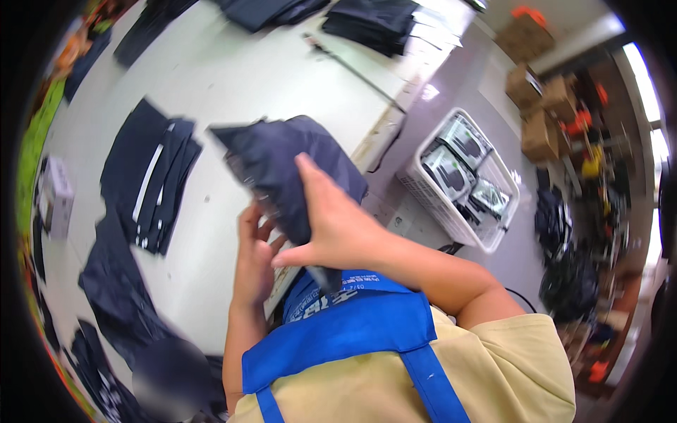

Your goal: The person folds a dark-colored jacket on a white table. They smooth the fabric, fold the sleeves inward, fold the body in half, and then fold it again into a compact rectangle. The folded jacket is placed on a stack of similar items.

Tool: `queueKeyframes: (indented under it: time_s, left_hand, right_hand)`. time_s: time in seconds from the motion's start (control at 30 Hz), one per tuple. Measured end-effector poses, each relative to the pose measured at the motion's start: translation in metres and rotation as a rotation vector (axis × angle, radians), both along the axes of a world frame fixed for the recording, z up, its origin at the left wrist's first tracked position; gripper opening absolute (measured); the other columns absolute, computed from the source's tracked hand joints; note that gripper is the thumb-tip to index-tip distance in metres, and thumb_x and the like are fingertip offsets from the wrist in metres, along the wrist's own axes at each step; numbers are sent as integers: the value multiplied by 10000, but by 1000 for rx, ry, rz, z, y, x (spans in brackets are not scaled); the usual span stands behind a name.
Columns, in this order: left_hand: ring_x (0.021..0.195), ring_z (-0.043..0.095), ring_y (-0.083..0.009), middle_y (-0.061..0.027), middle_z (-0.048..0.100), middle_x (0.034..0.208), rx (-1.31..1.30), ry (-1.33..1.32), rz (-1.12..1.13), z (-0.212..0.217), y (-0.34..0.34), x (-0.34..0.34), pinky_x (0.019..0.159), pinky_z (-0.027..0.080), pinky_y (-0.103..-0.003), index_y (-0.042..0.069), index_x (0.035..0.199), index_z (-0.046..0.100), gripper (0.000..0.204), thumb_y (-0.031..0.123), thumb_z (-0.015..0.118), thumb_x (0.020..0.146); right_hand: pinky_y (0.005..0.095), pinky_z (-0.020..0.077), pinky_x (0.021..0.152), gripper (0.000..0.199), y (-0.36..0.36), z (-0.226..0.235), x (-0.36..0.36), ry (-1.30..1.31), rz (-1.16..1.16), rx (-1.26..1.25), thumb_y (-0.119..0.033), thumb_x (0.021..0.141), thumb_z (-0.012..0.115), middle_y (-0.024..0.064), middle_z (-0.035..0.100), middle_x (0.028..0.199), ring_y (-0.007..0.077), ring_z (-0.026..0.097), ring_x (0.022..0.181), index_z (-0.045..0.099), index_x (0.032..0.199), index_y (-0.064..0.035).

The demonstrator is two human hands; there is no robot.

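Observation:
A folded dark navy garment (271,158) is held up in front of me, tilted, above the near edge of the white table. My right hand (338,218) grips it from the right, fingers laid along its face and thumb reaching toward its lower edge. At the lower left edge, my left hand (255,247) has its fingers curled against the cloth; part of them is blurred. To the left on the table lies a stack of folded dark garments (151,176) with a white stripe.
White table (233,77) bears more dark folded garments (370,25) at its far end. A white plastic basket (458,201) with packaged items stands right of the table. A co-worker's dark sleeve (123,282) reaches in at left. Cardboard boxes (543,127) line the right.

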State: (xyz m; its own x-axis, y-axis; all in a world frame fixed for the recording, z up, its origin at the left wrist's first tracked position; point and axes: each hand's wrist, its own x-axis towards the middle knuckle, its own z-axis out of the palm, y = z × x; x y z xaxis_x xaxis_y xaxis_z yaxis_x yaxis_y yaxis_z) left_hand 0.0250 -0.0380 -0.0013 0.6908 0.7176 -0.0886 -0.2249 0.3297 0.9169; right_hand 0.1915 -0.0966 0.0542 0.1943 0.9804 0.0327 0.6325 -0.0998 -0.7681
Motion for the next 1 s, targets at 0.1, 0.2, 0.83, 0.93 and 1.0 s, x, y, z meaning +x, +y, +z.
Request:
queueKeyframes:
  time_s: [0.1, 0.2, 0.83, 0.93, 1.0]
  left_hand:
    - [1392, 256, -292, -136, 194, 1539, 242, 5, -380, 26, -13, 51, 1075, 291, -447, 83, 1498, 182, 956, 596, 598, 806]
    - [1385, 266, -304, -132, 165, 1544, 287, -45, -693, 37, -35, 91, 1063, 321, -435, 107, 1491, 223, 870, 471, 650, 827]
    - [1166, 491, -212, -127, 463, 1363, -183, 528, -311, -88, -71, 11, 977, 421, -333, 50, 1382, 404, 549, 133, 614, 882]
    - [1137, 517, -201, -123, 488, 1343, -316, 585, -78, -111, -122, -17, 973, 426, -319, 36, 1365, 423, 521, 137, 615, 890]
    - [1091, 555, -183, -110, 543, 1286, -369, 672, 40, -134, -161, -27, 950, 445, -312, 39, 1320, 474, 472, 165, 627, 892]
  right_hand:
    - [352, 508, 838, 804, -59, 33, 65, 152, -397, 46, -184, 680, 753, 201, 652, 1024, 301, 657, 927, 361, 1360, -7]
    - [281, 510, 772, 539, -140, 29, 131, 411, -737, 203, -64, 697, 705, 64, 644, 944, 142, 625, 834, 534, 1203, 11]
    - [363, 478, 871, 439, -247, -250, 351, -227, -599, -939, -366, 800, 672, 153, 660, 1087, 292, 627, 999, 657, 1100, -46]
    - [377, 488, 889, 418, -129, -258, 236, -50, 163, -893, -354, 841, 660, 157, 665, 1055, 316, 628, 994, 635, 1140, -63]
    - [383, 486, 887, 363, -76, -218, 157, 83, 477, -779, -207, 846, 632, 182, 645, 1077, 326, 624, 1001, 594, 1166, -40]
